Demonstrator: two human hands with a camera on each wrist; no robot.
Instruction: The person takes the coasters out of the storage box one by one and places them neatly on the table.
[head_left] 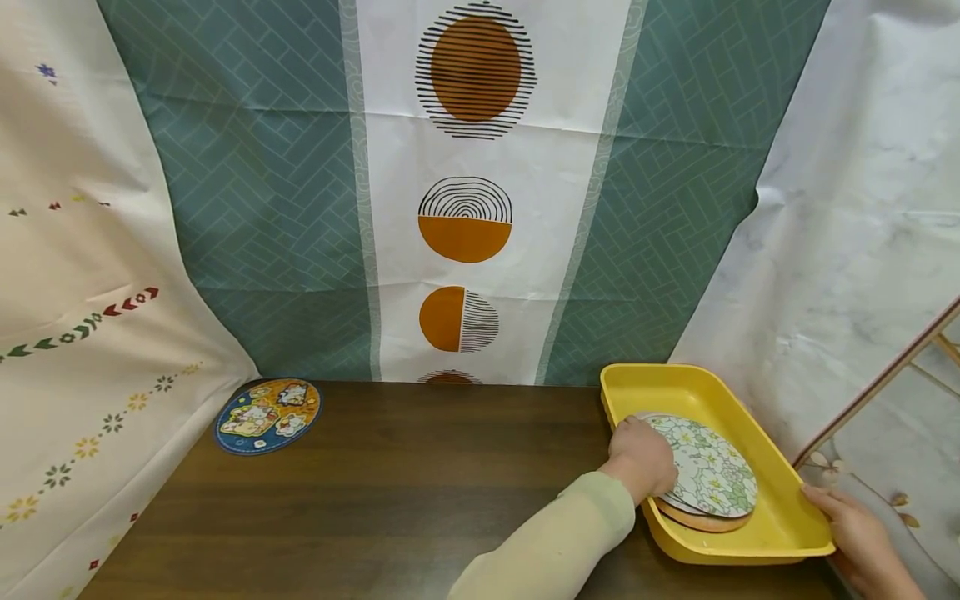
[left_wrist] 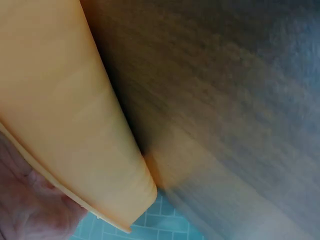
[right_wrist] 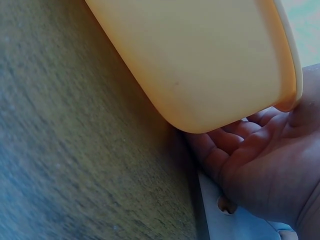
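A yellow plastic tray (head_left: 780, 500) sits at the right end of the table and holds a stack of round mats. The top one is a white-and-green flowered round mat (head_left: 708, 467), with greyish and orange-edged rounds under it. My left hand (head_left: 642, 454) reaches over the tray's left wall with curled fingers and grips the left edge of the flowered mat; its fingertips are hidden. The tray wall (left_wrist: 75, 110) blocks much of that hand in the left wrist view. My right hand (head_left: 855, 533) holds the tray's near right corner, fingers under the rim in the right wrist view.
A blue-and-orange cartoon round mat (head_left: 268, 417) lies at the far left of the dark wooden table (head_left: 390, 492). A patterned cloth (head_left: 300, 208) hangs behind. At the right stands a white sheet (head_left: 847, 250) with a thin copper-coloured bar (head_left: 873, 387).
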